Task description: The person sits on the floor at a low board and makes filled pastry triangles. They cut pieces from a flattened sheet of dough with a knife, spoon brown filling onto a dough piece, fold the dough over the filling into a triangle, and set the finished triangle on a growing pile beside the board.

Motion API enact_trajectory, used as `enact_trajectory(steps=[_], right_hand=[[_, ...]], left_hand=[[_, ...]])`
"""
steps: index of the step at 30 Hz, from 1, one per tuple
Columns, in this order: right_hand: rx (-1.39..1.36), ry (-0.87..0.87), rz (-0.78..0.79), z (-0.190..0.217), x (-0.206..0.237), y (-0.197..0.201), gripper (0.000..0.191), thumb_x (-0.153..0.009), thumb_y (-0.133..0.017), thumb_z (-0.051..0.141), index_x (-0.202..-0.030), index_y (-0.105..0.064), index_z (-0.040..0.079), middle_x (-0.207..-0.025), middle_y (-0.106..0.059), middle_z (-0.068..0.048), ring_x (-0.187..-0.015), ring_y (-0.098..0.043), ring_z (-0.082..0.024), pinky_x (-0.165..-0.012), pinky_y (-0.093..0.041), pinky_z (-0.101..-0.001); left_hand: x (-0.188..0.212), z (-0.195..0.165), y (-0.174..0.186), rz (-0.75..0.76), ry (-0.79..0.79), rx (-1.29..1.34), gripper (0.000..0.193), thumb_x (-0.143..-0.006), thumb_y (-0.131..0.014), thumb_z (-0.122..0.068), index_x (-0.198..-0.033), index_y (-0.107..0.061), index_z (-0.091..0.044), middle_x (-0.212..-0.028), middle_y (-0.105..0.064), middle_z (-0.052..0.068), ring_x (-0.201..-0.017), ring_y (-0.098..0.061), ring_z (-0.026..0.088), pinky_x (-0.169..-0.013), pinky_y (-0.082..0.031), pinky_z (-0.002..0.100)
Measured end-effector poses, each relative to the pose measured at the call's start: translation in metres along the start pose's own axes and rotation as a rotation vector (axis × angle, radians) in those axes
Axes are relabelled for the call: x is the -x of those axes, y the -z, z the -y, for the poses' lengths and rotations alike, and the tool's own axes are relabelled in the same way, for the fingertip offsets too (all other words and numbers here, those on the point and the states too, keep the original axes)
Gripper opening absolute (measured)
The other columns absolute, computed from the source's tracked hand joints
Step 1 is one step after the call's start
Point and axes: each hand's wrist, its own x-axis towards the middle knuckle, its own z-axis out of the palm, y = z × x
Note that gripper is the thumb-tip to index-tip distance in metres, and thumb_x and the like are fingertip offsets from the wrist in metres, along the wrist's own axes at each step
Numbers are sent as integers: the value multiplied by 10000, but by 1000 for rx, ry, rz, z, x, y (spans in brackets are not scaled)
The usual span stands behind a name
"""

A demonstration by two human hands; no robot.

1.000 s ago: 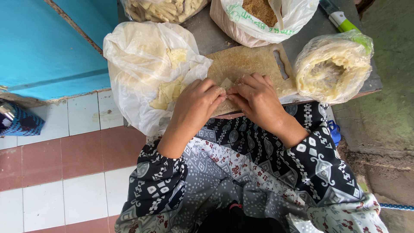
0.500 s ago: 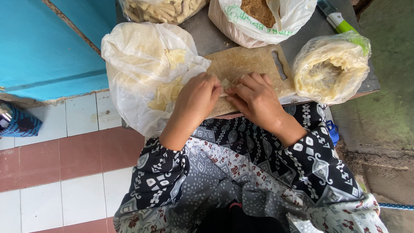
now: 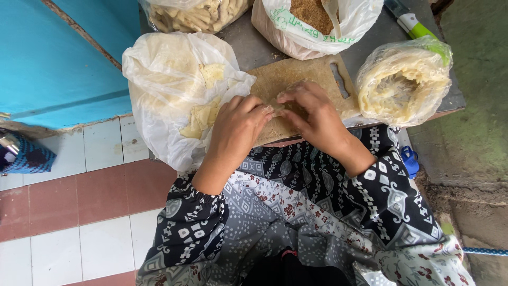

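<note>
A: What are the 2 hands doing?

B: The left hand (image 3: 238,124) and right hand (image 3: 312,114) meet fingertip to fingertip on the wooden cutting board (image 3: 296,79), fingers curled narrow, pinching a small pale piece of dough (image 3: 276,107) between them. Most of it is hidden by the fingers.

A: And around the board?

B: Just left, touching it, lies a white plastic bag of pale wrappers (image 3: 174,90). To the right sits 1 clear bag of rolled sheets (image 3: 405,85). Beyond the board stand a bag of brown filling (image 3: 312,21) and a bag of finished rolls (image 3: 196,15), all on a grey table (image 3: 248,47).
</note>
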Motion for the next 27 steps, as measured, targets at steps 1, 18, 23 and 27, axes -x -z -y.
enact_trajectory(steps=[1, 18, 23, 27], right_hand=[[-55, -7, 0, 1, 1, -1, 297, -898, -750, 28, -1176, -645, 9, -1138, -633, -141, -1092, -642, -314, -910, -532, -389], [163, 63, -45, 2, 0, -17, 328, -919, -761, 60, -1191, -584, 7, -1078, -720, -133, -1034, -665, -371, -907, -497, -467], [80, 81, -73, -1, 1, -20, 420, -869, -763, 51, -1233, -564, -14, -1104, -683, -185, -1045, -655, -391, -889, -519, -460], [61, 31, -74, -5, 3, -26, 359, -926, -742, 11, -1238, -564, 4, -1075, -704, -154, -1017, -694, -355, -863, -556, -437]], left_hand=[[0, 1, -1, 8, -2, -9, 124, -931, -728, -167, -1004, -755, -71, -1012, -662, 36, -948, -607, 263, -815, -476, 412], [-1, 3, -4, 10, 39, 91, 377, -950, -707, -122, -1283, -533, -91, -1038, -710, 1, -1066, -635, 251, -934, -429, 425], [-3, 9, -8, 19, 32, 59, 351, -965, -702, -128, -1273, -544, -72, -1001, -729, -18, -1029, -644, 222, -923, -413, 421], [-3, 10, -13, 29, 56, -31, 206, -980, -707, -168, -1145, -629, -73, -990, -730, 15, -1022, -640, 231, -922, -416, 411]])
